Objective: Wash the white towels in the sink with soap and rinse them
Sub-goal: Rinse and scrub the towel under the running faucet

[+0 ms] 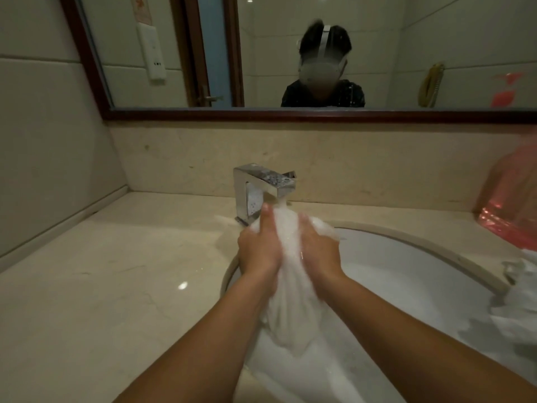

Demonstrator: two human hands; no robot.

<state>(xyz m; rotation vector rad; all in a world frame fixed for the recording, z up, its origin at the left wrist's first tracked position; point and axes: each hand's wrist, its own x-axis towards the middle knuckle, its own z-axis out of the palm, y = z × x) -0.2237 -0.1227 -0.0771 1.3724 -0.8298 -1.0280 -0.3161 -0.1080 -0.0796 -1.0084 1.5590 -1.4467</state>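
Observation:
A wet white towel (289, 286) hangs bunched between my two hands, right under the spout of the chrome faucet (263, 187), where water runs onto its top. My left hand (258, 251) grips the towel's left side and my right hand (318, 254) grips its right side, fingers curled into the cloth. The towel's lower end trails down into the white sink (406, 274). A second white towel (520, 303) lies crumpled over the sink's right rim.
The beige stone counter (101, 286) spreads to the left of the sink. A pink plastic bag (511, 199) stands at the back right against the wall. A wood-framed mirror (290, 53) hangs above the backsplash.

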